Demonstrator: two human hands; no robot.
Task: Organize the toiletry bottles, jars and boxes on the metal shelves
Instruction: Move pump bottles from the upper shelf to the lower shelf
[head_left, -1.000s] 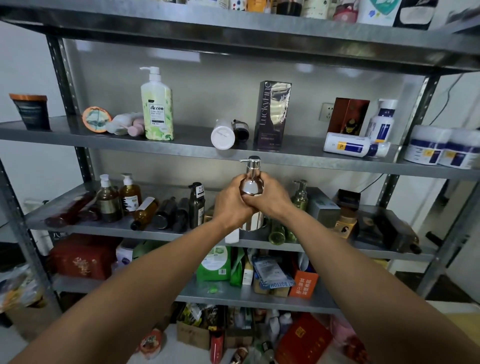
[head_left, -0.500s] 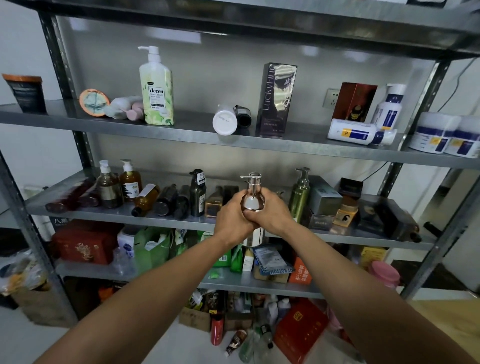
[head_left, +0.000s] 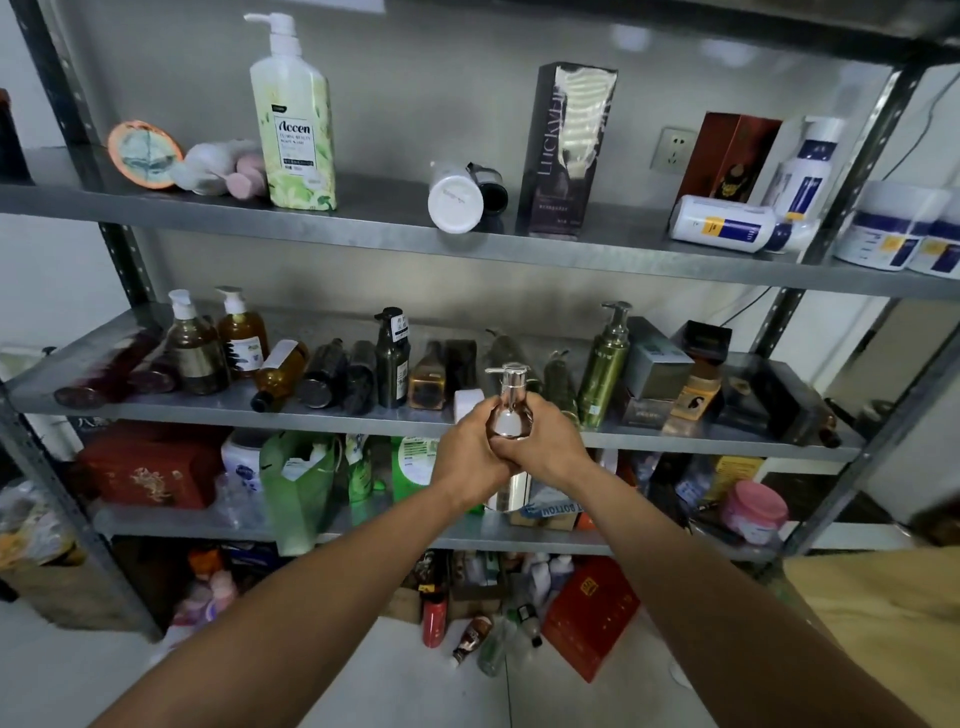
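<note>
Both arms reach forward, left hand (head_left: 470, 452) and right hand (head_left: 545, 441) clasped around the upright silver pump bottle (head_left: 509, 410) before the middle shelf (head_left: 208, 410).

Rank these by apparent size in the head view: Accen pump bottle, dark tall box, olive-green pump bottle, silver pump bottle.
1. Accen pump bottle and dark tall box: alike, unranked.
2. Olive-green pump bottle.
3. Silver pump bottle: partly covered, nearest, so unsure.
</note>
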